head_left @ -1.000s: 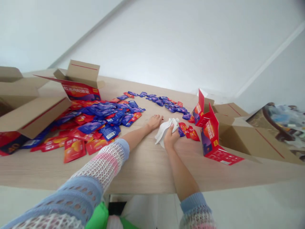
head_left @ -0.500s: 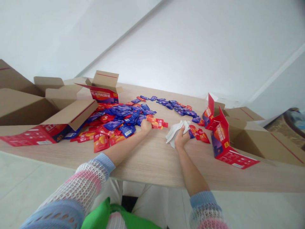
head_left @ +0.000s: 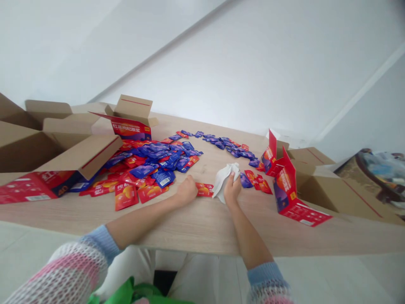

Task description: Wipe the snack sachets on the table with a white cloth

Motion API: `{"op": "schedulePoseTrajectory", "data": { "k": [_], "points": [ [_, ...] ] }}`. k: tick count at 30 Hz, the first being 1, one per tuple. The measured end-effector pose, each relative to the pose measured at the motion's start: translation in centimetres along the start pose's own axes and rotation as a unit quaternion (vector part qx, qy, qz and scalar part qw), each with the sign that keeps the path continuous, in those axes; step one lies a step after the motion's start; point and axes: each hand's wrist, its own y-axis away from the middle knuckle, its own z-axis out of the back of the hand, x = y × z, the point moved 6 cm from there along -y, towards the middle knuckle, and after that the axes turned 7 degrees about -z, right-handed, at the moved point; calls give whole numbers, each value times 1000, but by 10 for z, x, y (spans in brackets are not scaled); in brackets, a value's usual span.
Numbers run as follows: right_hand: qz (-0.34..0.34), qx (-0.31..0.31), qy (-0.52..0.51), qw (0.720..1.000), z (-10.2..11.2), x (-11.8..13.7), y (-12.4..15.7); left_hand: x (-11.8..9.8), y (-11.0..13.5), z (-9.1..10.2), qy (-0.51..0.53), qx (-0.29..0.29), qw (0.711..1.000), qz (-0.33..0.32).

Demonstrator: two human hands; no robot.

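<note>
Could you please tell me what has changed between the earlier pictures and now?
The left hand has drawn back from the sachet pile toward the person, and a red sachet now lies apart from the pile, beside that hand. The right hand still holds the white tissue; the cardboard boxes stayed put.

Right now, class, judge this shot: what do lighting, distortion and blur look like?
Head view: soft, even light, faint shadows; tilted frame slants the wooden table; the knitted sleeve looms large at the corner; the patterned object at right edge looks blurred.
</note>
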Motion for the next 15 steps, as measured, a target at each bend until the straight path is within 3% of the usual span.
{"op": "schedulePoseTrajectory", "data": {
  "k": [3, 5, 8, 10, 12, 15],
  "points": [
    [-52, 3, -30, 998, 1, -18, -16, 12, 18, 8, -62, -50, 996, -35],
    [-75, -8, -3, 997, 7, -30, -28, 13, 26, 7, -74, -70, 985, -137],
    [-75, -45, 32, 996, 22, -35, -44, 13, 37, -1, -84, -74, 942, -317],
    [-42, -46, 50, 997, 27, -27, -47, 14, 41, -10, -105, -58, 917, -380],
    [23, -6, 83, 996, 21, -12, -37, 11, 42, -19, -131, -38, 906, -401],
    [126, 134, 187, 965, -13, 9, 4, -2, 41, -28, -163, -30, 908, -384]
  ]
}}
